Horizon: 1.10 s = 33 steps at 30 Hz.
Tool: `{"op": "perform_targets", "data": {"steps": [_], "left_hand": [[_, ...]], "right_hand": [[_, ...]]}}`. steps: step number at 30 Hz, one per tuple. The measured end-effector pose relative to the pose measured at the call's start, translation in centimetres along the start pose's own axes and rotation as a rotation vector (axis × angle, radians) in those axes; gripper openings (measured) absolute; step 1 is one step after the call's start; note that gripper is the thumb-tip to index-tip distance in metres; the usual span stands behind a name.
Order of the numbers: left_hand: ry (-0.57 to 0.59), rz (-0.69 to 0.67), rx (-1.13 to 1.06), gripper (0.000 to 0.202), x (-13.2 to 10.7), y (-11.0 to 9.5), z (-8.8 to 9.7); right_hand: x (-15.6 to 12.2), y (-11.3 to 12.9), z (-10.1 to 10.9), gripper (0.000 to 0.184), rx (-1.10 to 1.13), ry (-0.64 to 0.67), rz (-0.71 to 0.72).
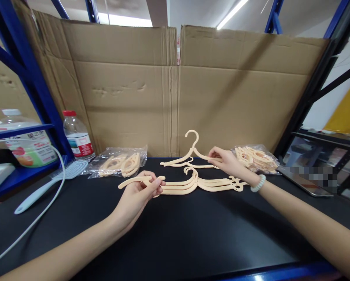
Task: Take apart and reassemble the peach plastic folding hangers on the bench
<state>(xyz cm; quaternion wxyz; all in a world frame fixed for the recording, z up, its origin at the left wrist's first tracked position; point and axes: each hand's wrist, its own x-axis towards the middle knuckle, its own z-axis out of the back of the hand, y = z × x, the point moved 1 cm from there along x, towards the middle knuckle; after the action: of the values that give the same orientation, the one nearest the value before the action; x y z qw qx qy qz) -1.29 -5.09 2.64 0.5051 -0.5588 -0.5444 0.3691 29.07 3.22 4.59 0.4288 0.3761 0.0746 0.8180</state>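
My left hand (141, 193) is closed around a curved beige hanger piece (129, 182), which sticks out on both sides of the fingers. Farther back, my right hand (225, 160) pinches the right arm of a beige clothes hanger (203, 156) whose hook points up. Behind my left fingertips lies a row of several beige hangers (181, 187), nested together flat on the black table (186, 238). Another hanger (202, 166) partly shows beneath the one in my right hand. My left fingers cover part of the row's left end.
Clear bags of beige hanger parts lie at left (119, 164) and right (257, 158). A hairbrush (66, 169), a white cable (50, 201), a red-capped bottle (78, 136) and a large jug (29, 140) are at left. A tablet-like device (306, 183) lies right. Cardboard (128, 89) walls the back.
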Motion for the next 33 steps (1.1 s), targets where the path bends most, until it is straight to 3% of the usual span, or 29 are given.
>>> {"op": "perform_targets", "data": {"steps": [4, 8, 11, 20, 26, 33], "left_hand": [[-0.009, -0.023, -0.016, 0.03, 0.4, -0.2, 0.7], [-0.07, 0.003, -0.047, 0.026, 0.7, 0.0, 1.0], [-0.037, 0.01, -0.069, 0.024, 0.6, 0.2, 0.9], [0.186, 0.073, -0.169, 0.016, 0.2, 0.5, 0.4], [0.167, 0.134, -0.217, 0.015, -0.2, 0.2, 0.1], [0.178, 0.175, -0.24, 0.014, -0.3, 0.0, -0.1]], "right_hand": [[-2.8, 1.4, 0.8, 0.023, 0.137, 0.008, -0.001], [-5.1, 2.1, 0.3, 0.024, 0.121, -0.033, 0.001], [-6.0, 2.3, 0.1, 0.022, 0.078, -0.06, 0.019], [-6.5, 2.5, 0.2, 0.014, 0.05, -0.022, 0.043], [-6.6, 2.4, 0.2, 0.012, 0.015, -0.12, 0.078], [-6.6, 2.5, 0.3, 0.011, -0.022, -0.106, 0.12]]}}
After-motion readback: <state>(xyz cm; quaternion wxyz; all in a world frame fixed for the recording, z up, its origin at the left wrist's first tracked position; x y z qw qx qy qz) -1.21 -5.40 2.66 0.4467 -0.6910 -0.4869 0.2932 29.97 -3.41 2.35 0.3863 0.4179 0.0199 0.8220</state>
